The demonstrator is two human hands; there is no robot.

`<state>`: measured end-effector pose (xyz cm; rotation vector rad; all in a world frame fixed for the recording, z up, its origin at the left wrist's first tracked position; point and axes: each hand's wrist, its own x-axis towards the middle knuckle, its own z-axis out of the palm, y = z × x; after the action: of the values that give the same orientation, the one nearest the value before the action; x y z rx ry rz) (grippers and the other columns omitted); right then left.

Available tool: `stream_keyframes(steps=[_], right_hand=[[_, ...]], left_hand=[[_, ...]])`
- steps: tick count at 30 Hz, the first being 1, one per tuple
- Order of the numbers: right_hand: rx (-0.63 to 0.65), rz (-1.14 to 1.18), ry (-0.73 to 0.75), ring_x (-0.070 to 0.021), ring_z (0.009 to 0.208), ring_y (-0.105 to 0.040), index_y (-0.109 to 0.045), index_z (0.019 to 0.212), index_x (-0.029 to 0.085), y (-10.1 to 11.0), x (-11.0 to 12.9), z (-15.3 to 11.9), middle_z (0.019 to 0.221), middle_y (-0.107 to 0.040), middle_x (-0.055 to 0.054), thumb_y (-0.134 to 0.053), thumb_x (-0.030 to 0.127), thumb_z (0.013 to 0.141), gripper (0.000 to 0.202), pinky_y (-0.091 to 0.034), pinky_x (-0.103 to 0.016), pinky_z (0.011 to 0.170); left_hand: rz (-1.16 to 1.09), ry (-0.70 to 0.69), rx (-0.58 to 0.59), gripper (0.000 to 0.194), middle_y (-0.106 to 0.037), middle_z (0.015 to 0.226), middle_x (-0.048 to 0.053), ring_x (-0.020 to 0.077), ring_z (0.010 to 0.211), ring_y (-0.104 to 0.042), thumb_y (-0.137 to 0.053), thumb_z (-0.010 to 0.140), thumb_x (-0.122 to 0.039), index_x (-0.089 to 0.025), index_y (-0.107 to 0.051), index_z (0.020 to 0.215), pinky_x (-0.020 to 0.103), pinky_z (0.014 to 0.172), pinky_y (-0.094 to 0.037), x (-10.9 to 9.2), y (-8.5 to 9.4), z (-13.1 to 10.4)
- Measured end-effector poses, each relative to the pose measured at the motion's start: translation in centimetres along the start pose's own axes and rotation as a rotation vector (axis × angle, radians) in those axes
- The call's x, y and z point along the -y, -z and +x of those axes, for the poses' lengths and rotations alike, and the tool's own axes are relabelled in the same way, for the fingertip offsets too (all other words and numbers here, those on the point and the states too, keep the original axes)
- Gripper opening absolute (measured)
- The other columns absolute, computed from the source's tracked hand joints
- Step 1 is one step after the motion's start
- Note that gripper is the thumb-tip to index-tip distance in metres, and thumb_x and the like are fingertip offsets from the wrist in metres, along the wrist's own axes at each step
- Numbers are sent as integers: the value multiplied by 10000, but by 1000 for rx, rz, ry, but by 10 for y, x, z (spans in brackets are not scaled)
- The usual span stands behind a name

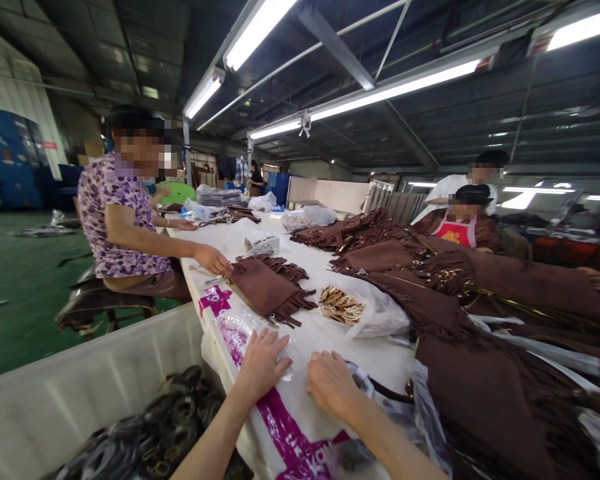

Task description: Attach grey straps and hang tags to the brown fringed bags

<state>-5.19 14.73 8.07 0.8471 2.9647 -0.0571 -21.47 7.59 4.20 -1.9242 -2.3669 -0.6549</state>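
Observation:
My left hand [263,363] lies on a crumpled clear plastic bag [245,331] near the table's left edge, its fingers spread and holding nothing. To its right, my right hand [331,385] rests on the white table with the fingers curled in; whatever may be under them is hidden. Just beyond my hands lies a brown fringed piece [267,287], touched at its far left corner by the hand of a person in a patterned shirt. A white plastic bag [380,312] of tan tags with strings [341,305] sits ahead of my right hand.
Brown fringed pieces [480,380] are heaped along the right side. A pale bin [105,363] with dark coiled straps [175,427] stands at lower left. Purple printed tape [285,427] runs along the table edge. A seated person [125,213] is at left; others are at back right.

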Motion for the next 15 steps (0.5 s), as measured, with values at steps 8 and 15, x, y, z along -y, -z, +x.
stream_keyframes(steps=[8,15], right_hand=[[-125,187,99,-220,925,-573,-618,816,150,21,-1,-38,934,-649,-82,-465,35,746,204,-429,-321,850],[-65,1290,-110,-51,395,-320,-553,823,189,53,-71,-140,744,-659,-14,-544,527,850,339,-241,-208,396]], left_hand=[[41,-13,13,412,-571,1338,93,297,1302,-439,-473,936,-304,-255,-557,1336,536,1131,-245,4,-4,2],[57,-32,8,419,-585,1321,116,310,1293,-451,-480,920,-263,-226,-566,1328,541,1119,-263,1,1,1]])
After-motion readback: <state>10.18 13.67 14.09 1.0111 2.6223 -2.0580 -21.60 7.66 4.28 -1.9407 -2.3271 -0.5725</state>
